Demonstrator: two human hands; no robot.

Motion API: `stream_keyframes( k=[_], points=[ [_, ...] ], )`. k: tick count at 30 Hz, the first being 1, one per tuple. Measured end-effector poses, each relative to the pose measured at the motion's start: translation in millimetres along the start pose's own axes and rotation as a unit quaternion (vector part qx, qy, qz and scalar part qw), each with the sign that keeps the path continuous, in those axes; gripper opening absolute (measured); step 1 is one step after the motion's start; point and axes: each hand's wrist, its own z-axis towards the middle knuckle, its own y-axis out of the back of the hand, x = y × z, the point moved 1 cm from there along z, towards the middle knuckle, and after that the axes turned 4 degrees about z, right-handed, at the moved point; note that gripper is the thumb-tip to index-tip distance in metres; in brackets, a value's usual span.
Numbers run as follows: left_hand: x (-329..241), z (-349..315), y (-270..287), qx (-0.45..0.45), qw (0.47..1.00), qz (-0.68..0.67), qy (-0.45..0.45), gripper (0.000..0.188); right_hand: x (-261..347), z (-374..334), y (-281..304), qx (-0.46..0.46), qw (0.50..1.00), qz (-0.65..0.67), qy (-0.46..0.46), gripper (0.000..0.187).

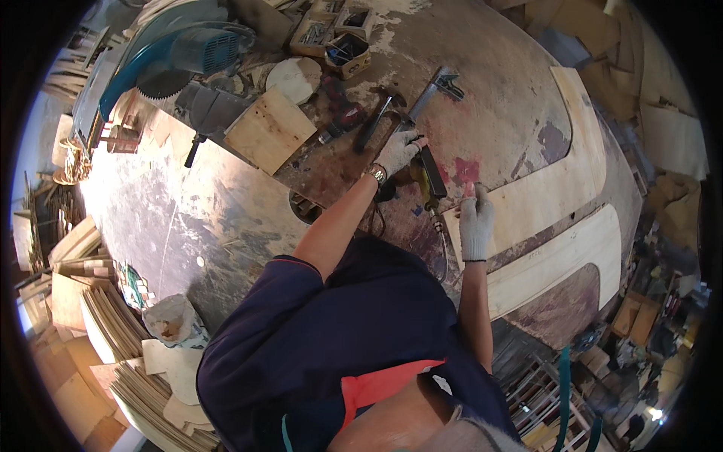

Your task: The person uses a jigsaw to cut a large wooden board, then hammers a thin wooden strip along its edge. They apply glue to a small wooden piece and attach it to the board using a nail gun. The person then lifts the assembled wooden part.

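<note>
My left hand (397, 153), in a white knit glove with some fingertips bare, is closed, its fingers bent over the lower end of a metal square (428, 96). Whatever lies under those fingers is hidden. Right beside them is a black and yellow-green air nailer (431, 172), its hose coupling toward me. My right hand (476, 226), gloved the same way, has its fingers stretched out at the left end of a curved plywood piece (531, 200). Nothing shows in it. A hammer (372, 124) lies just beyond my left hand.
A red and black drill (343, 120) and a square wooden board (271, 132) lie to the left, near a teal miter saw (203, 53). Small boxes of fasteners (312, 34) stand at the back. Another curved plywood piece (550, 260) is at right, and a white sack (175, 319) at lower left.
</note>
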Motion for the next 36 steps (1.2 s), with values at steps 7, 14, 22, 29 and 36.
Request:
stream_keyframes(
  k=[7,14,22,29,36],
  points=[
    [-6,-8,-2,-0.019,0.998,0.068,0.0,0.04,-50,36,-28,0.146,0.95,0.161,-0.226,0.037],
    [-1,-7,-3,-0.047,0.998,0.05,-0.013,0.041,-62,52,-42,0.182,0.917,0.226,-0.275,0.045],
    [-7,-25,4,-0.135,0.987,0.092,-0.01,0.039,-118,34,-49,0.145,0.817,0.378,-0.411,0.047],
    [43,-100,152,-0.633,0.734,0.199,0.147,0.054,-140,36,-41,0.078,0.93,0.2,-0.299,0.027],
    [80,-157,304,-0.575,0.803,-0.004,0.16,0.059,-113,78,-58,0.002,0.994,-0.085,-0.07,0.029]
  ],
)
